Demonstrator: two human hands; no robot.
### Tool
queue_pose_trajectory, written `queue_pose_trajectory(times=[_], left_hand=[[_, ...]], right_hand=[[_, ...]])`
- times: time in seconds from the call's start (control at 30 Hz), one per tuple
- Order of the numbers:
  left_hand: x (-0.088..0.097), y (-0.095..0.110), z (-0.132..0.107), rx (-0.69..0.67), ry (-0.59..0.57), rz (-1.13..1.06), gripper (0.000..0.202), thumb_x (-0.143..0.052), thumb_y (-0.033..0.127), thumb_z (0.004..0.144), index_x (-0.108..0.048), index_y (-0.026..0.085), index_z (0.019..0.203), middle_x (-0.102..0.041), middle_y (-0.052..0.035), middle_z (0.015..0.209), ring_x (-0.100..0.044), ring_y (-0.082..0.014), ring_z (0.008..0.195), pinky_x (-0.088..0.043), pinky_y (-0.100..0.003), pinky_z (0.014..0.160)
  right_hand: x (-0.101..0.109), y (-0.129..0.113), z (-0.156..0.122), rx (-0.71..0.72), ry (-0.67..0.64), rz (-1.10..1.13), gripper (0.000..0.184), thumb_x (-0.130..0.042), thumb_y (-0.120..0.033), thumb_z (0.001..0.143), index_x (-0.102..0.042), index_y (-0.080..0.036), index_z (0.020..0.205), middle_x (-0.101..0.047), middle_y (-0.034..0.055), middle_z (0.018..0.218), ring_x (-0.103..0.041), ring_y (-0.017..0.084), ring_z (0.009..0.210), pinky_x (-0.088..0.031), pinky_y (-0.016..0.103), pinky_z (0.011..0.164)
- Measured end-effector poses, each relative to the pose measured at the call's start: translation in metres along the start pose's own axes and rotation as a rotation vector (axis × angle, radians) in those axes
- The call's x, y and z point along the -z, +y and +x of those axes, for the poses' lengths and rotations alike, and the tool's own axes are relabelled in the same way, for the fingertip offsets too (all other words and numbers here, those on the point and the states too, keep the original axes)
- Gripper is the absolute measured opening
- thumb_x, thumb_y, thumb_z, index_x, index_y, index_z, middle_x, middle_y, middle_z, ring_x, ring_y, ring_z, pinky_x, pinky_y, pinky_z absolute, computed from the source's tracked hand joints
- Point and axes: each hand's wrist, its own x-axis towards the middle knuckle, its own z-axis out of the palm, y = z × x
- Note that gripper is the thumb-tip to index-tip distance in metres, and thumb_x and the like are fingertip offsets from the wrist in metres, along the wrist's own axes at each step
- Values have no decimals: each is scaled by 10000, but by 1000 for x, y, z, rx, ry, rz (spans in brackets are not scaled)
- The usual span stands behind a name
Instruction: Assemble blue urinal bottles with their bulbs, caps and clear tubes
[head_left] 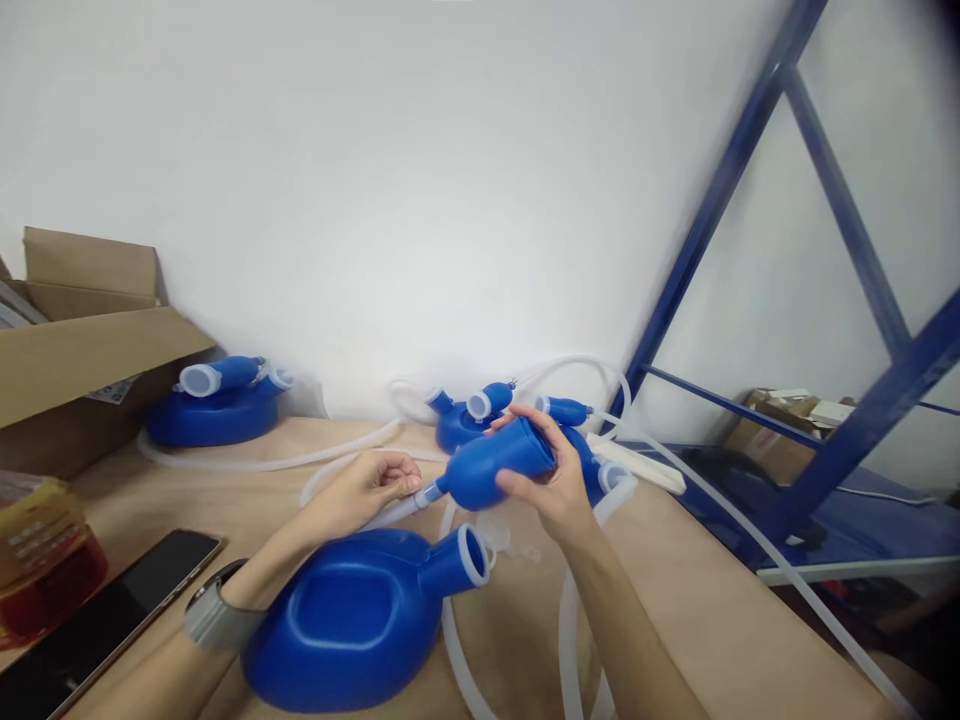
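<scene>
My right hand [551, 475] is wrapped round a blue plastic funnel cup [487, 465], its wide mouth facing right. A clear, whitish hose [405, 508] is joined to the cup's narrow neck on the left. Just beside that joint, the fingers of my left hand [386, 480] are pinched together; whatever is between them is too small to make out. Below both hands lies a blue urinal bottle [341, 620] with a recessed handle area and an open, white-rimmed spout [469, 557]. A translucent cap [499, 530] rests on the table behind the spout.
More blue bottles with cups [214, 415] [457, 430] stand along the wall, with hoses [270, 463] looping between them. At left are a cardboard box [90, 350], a phone [112, 610] and a reddish-yellow package [49, 560]. A blue metal frame [720, 190] rises at right.
</scene>
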Motion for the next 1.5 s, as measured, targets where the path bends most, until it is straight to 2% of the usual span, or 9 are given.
queue_pose_trajectory(times=[0.13,0.4,0.47,0.67,0.9,1.03,1.23,1.37,1.5], left_hand=[[5,7,-3,-57,52,43,357,-612,524,962,-694,179,920,-759,-58,889,-685,-234,856,-504,-323,788],[-18,39,-24,-69,68,316,470,-564,552,984,-613,273,1358,-693,-85,1335,-610,-320,1223,-462,-405,1023],[-25,40,-24,-52,150,341,474,-536,572,988,-611,245,1322,-714,-103,1244,-634,-321,1136,-469,-400,958],[-29,26,-14,-69,235,410,331,-559,506,925,-608,223,761,-651,-8,694,-561,-211,652,-359,-310,644],[-33,21,-14,-16,242,401,341,-590,471,857,-631,214,637,-578,22,584,-497,-160,573,-299,-281,592],[-34,17,-10,40,227,387,375,-610,505,846,-662,202,631,-543,35,560,-457,-145,564,-281,-269,558],[-21,0,-5,154,251,507,625,-745,731,703,-429,222,526,-370,54,499,-335,-129,508,-191,-294,517],[-2,-13,-4,132,142,623,564,-718,746,746,-544,221,634,-550,17,603,-494,-184,596,-258,-294,571],[26,-32,-1,139,-2,700,441,-679,667,813,-695,228,855,-727,-64,905,-643,-290,905,-409,-321,756]], right_hand=[[9,0,3,-91,188,39,670,-895,-460,740,-612,-286,1322,-717,94,1233,-705,305,1108,-606,410,876],[-20,5,-1,-117,138,46,664,-901,-445,707,-594,-279,1272,-729,87,1214,-732,301,1081,-626,419,887],[-28,6,-4,-120,148,45,659,-897,-431,710,-581,-280,1268,-727,84,1212,-734,295,1078,-630,420,893],[-34,-3,-13,-68,177,33,614,-880,-400,741,-576,-272,1259,-728,89,1187,-733,303,1083,-625,435,915],[-29,-3,-16,2,167,-55,633,-888,-414,745,-585,-276,1283,-719,87,1174,-724,315,1073,-602,464,938],[-25,0,-15,48,142,-61,655,-918,-407,720,-585,-278,1269,-719,84,1162,-726,311,1060,-612,461,925],[-20,-18,-14,246,116,-183,553,-930,-375,732,-610,-295,1175,-717,64,1138,-698,308,1105,-563,501,1017],[-13,-16,-9,71,123,-206,675,-893,-432,759,-521,-290,1304,-692,86,1198,-686,314,1143,-587,474,958],[-2,4,-2,-65,132,-334,696,-884,-465,741,-454,-278,1254,-685,80,1157,-707,297,1044,-597,486,908]])
